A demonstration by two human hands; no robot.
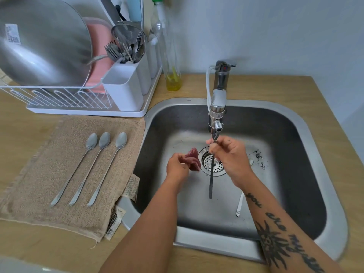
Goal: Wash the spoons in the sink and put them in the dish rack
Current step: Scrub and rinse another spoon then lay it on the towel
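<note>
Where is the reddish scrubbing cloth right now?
In the head view, the left hand holds the reddish cloth inside the sink, just left of the drain strainer.

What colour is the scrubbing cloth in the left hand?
Dusty red-pink cloth, clearest in the head view.

Five spoons (88, 172) are in view: three on the one towel (39, 174), one held spoon (211, 180) and one loose spoon (240, 203) in the one sink (197, 239). There is one tap (218, 99), one dish rack (59, 97), one bottle (171, 56), one pink cloth (193, 160) and two hands, the left hand (177, 166) and the right hand (230, 156).
</note>
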